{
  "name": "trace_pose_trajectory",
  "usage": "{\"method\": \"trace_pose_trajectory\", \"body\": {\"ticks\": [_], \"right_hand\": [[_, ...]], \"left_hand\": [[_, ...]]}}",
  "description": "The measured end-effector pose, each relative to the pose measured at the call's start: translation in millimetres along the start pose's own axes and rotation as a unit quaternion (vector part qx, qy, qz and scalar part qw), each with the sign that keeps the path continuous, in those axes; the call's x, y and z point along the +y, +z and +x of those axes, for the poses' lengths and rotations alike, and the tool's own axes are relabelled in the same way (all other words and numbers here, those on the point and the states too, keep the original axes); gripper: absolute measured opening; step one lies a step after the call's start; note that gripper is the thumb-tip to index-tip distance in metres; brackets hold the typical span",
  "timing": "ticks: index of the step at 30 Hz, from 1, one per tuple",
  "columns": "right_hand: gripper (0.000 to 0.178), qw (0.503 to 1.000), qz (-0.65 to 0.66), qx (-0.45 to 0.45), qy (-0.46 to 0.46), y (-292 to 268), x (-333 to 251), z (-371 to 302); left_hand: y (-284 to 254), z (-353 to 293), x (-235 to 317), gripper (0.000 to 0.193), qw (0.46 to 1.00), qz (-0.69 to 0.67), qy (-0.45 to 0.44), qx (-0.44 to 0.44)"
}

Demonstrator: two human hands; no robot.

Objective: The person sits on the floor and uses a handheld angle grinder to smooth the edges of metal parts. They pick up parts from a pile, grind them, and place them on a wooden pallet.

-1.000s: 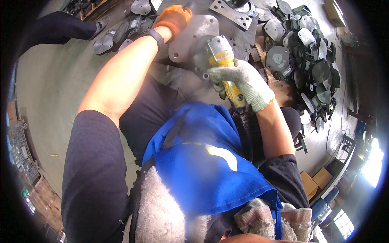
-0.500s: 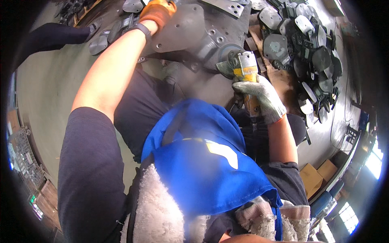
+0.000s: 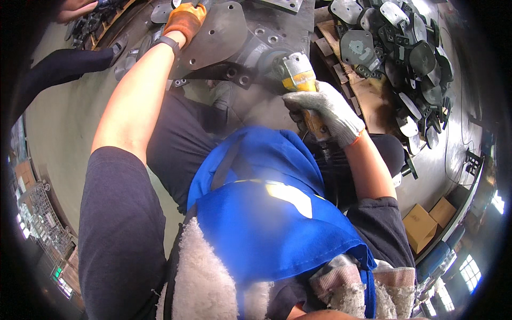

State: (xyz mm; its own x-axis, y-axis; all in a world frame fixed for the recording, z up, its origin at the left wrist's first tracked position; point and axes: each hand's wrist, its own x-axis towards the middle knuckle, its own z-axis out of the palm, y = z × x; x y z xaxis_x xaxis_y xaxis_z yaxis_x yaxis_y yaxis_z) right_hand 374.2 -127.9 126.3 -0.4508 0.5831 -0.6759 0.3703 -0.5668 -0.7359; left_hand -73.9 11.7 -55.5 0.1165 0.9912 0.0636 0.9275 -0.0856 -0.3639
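My left hand (image 3: 184,22), in an orange glove, is closed at the far left edge of a dark grey metal bracket, its fingers partly cut off by the picture's top. The bracket has a rounded flat plate (image 3: 218,37) with several holes. In a grey-white knit glove, my right hand (image 3: 329,111) wraps round the body of a yellow and silver angle grinder (image 3: 300,76). The grinder's disc (image 3: 268,60) is at the bracket's side, right of the plate; its exact contact is hard to make out.
Similar metal brackets (image 3: 357,47) lie piled on the right, beside brown cardboard (image 3: 370,101). Cardboard boxes (image 3: 419,226) stand at the lower right. Another person's dark-clad leg (image 3: 72,66) and bare forearm (image 3: 74,12) show at upper left. A wire cage (image 3: 48,213) stands far left.
The grinder, bracket and both my hands have shifted left in view. The grinder's body now slants more to the left. Another person's forearm has come into view at upper left.
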Motion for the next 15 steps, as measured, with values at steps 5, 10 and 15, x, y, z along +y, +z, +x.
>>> {"method": "trace_pose_trajectory", "body": {"ticks": [5,10,15], "right_hand": [[0.03,0.999,0.011,-0.031,-0.02,8,-8,11],[0.03,0.999,0.022,-0.035,-0.009,4,-2,7],[0.027,0.999,-0.015,-0.029,-0.004,3,-2,15]], "left_hand": [[18,-3,-14,0.025,0.999,0.024,0.026,0.011],[13,-4,1,0.026,0.999,0.034,0.016,0.022],[4,-3,11,0.027,0.997,-0.027,-0.072,0.025]]}}
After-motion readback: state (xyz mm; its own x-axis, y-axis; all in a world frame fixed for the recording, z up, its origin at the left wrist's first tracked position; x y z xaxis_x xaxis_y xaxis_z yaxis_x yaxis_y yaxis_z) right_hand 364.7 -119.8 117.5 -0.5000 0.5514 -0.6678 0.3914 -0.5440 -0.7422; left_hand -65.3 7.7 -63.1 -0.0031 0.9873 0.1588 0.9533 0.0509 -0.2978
